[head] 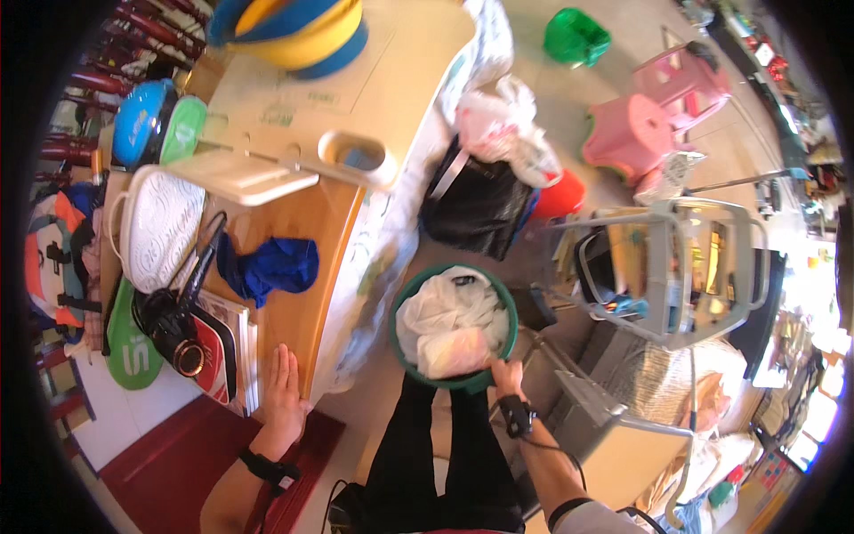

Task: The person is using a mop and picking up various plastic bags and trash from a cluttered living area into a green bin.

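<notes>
My right hand (pixel 509 382) grips the rim of a round green tub (pixel 512 320) in front of my legs. White plastic bags (pixel 444 300) fill the tub, and a pale wrapped packet (pixel 454 352) rests on top of them. My left hand (pixel 285 387) lies flat at the edge of a wooden tabletop (pixel 293 327) and holds nothing. Next to its fingers is a stack of books or magazines (pixel 243 347). Further along the same top lie a crumpled dark blue cloth (pixel 280 267) and a black hair dryer (pixel 173 327).
A black bag (pixel 474 207) and white plastic bags (pixel 497 120) stand beyond the tub. Pink stools (pixel 630 130), a green bin (pixel 576 37) and a grey frame (pixel 667 274) are to the right. Blue and yellow basins (pixel 320 40) sit on a cream board (pixel 400 87).
</notes>
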A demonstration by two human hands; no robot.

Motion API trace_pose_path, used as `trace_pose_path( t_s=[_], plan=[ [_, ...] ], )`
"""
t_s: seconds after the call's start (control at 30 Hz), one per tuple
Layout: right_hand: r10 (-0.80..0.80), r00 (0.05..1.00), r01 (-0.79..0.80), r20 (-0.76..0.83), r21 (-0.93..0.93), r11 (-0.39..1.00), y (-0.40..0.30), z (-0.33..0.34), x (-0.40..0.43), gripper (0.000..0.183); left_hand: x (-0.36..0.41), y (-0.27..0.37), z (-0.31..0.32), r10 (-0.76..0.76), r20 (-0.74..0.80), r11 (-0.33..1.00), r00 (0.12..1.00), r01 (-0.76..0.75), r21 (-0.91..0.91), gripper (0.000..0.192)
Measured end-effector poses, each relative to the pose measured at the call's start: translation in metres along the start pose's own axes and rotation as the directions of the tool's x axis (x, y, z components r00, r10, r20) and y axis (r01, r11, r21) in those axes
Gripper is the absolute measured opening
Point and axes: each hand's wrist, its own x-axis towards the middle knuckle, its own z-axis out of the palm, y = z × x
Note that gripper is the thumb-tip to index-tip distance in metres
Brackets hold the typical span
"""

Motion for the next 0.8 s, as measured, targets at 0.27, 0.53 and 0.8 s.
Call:
trace_pose_path(
  t_s=[0.27,0.53,0.8],
  plan=[
    [0.04,0.989,-0.117,0.145,0.57,0.813,-0.159,-0.196,-0.172,0.015,0.004,0.005,-0.007,0.047,0.139,0.995,0.989,-0.059,0.086,0.117],
    [0.31,0.941,-0.014,-0.138,0.897,0.442,-0.113,-0.315,-0.338,0.009,0.055,-0.002,-0.023,0.309,0.391,0.885,0.867,-0.413,0.215,0.058],
    [0.257,0.954,0.195,-0.156,0.972,-0.135,-0.043,-0.349,-0.445,0.042,0.1,0.007,-0.031,0.213,0.564,0.932,0.798,-0.339,0.126,0.056]
  ],
)
